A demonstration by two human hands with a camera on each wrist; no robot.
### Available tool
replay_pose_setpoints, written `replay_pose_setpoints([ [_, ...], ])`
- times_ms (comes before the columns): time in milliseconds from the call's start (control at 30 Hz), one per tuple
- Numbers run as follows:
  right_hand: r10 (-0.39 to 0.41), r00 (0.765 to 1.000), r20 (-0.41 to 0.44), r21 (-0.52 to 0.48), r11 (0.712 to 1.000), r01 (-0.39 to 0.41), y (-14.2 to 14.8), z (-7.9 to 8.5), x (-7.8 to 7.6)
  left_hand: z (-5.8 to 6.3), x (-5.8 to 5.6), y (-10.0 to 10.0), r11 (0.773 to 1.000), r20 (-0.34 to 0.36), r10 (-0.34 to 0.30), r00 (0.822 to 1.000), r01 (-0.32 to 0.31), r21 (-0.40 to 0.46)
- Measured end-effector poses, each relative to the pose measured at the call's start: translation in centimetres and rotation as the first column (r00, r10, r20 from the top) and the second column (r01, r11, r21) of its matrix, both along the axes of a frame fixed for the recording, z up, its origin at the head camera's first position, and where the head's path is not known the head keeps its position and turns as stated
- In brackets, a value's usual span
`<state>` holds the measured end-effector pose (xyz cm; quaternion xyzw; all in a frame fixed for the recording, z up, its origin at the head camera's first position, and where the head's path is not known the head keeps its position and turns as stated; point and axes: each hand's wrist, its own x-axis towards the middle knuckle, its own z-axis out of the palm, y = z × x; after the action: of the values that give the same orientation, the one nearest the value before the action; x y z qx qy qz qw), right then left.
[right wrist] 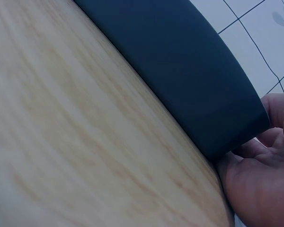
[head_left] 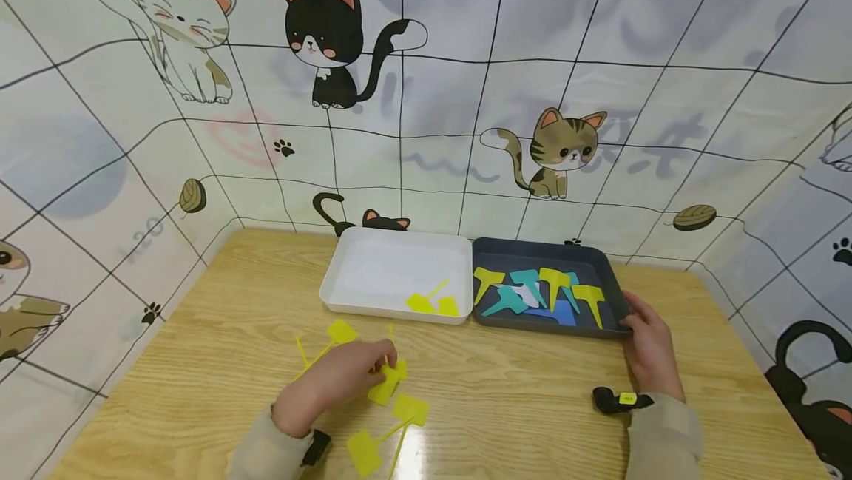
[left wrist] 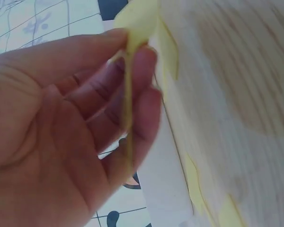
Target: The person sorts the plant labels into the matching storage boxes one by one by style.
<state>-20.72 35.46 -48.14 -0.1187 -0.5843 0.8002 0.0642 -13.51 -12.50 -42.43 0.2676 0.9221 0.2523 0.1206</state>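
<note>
My left hand [head_left: 336, 378] is over the front left of the table. Between its thumb and fingers it pinches a yellow T-shaped plant label [left wrist: 141, 21], whose thin stem runs down across the fingers in the left wrist view. More yellow labels [head_left: 410, 410] lie on the wood around that hand, some partly hidden by it. At the right, my right hand [head_left: 654, 350] grips the front right corner of a dark grey tray [head_left: 532, 250]. Yellow, teal, blue and pale labels [head_left: 526, 277] lie in that tray. In the right wrist view, fingers and thumb meet the tray's corner.
A white tray [head_left: 386, 262] stands against the dark tray's left side, with a few yellow labels [head_left: 448, 307] near its front right corner. Behind the wooden table [head_left: 519, 399] hangs a cat-printed cloth [head_left: 439, 95], which also rises at both sides.
</note>
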Motion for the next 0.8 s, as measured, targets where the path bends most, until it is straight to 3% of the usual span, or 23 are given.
replay_pose_setpoints([
  [100, 0.004, 1.0, -0.002, -0.007, 1.0, -0.004, 0.0, 0.0, 0.0, 0.2, -0.4, 0.2, 0.998, -0.013, 0.01, 1.0, -0.009, 0.057],
  [233, 0.013, 1.0, 0.0, 0.004, 1.0, -0.013, 0.0, 0.0, 0.0, 0.7, -1.0, 0.6, 0.992, -0.085, 0.052, 0.995, -0.042, 0.116],
  [400, 0.017, 1.0, -0.013, -0.013, 1.0, -0.017, -0.1, -0.2, 0.0, 1.6, -1.6, 0.9, 0.981, -0.149, 0.149, 0.977, -0.127, 0.15],
  [567, 0.025, 1.0, 0.009, 0.012, 1.0, -0.025, -0.4, -0.1, 0.1, 2.4, -2.4, 0.9, 0.954, -0.17, 0.234, 0.957, -0.192, 0.231],
  [800, 0.012, 1.0, 0.019, 0.038, 0.999, -0.012, 0.0, 0.0, 0.2, 2.9, -4.1, 1.3, 0.9, -0.196, 0.321, 0.927, -0.233, 0.368],
])
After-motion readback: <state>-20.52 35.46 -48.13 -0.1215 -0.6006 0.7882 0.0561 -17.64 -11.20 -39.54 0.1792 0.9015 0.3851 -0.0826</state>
